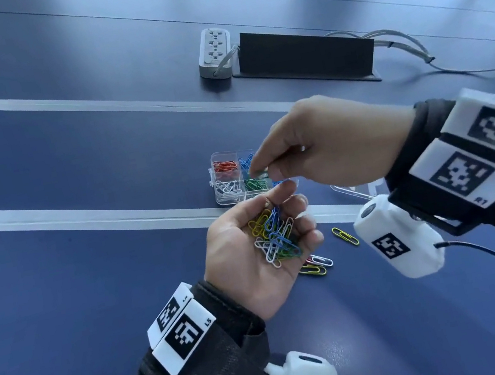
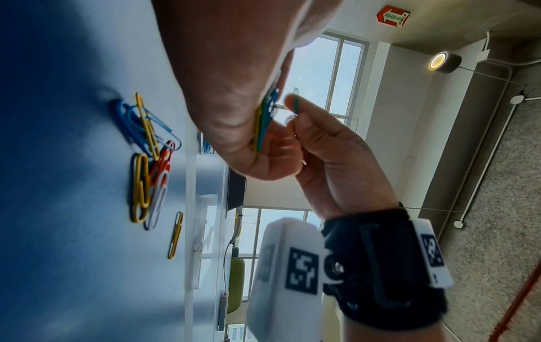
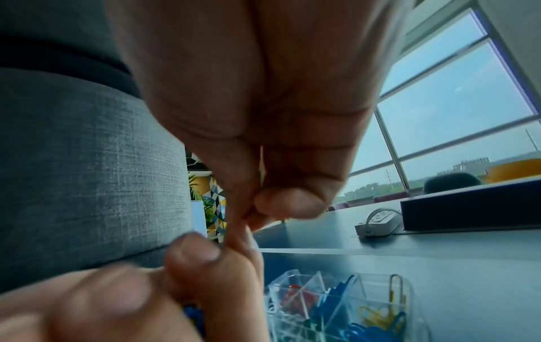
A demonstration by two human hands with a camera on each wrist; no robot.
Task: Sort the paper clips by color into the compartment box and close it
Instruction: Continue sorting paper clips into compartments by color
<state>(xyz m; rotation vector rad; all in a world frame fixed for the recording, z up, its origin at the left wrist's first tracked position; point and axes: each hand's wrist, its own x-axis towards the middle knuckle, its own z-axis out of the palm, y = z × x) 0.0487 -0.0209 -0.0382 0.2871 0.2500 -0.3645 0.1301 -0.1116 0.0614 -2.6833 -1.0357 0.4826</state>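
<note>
My left hand (image 1: 281, 211) lies palm up and cups a mixed pile of paper clips (image 1: 275, 240) in blue, yellow, white and green. Just beyond it on the blue table stands the clear compartment box (image 1: 221, 200), holding red clips (image 1: 224, 167), blue clips (image 1: 246, 161), white clips (image 1: 226, 188) and green clips (image 1: 255, 185). My right hand (image 1: 264, 169) hovers over the green compartment and pinches one green paper clip (image 1: 259, 172) between thumb and forefinger. The same green paper clip (image 2: 295, 101) shows in the left wrist view. The box's clear lid (image 1: 351, 190) lies open to the right.
Loose clips lie on the table under my hands: a yellow one (image 1: 345, 236) and a small heap (image 1: 316, 266). A power strip (image 1: 214, 52) and a black panel (image 1: 305, 56) sit further back. Grey tape strips (image 1: 79, 217) cross the table.
</note>
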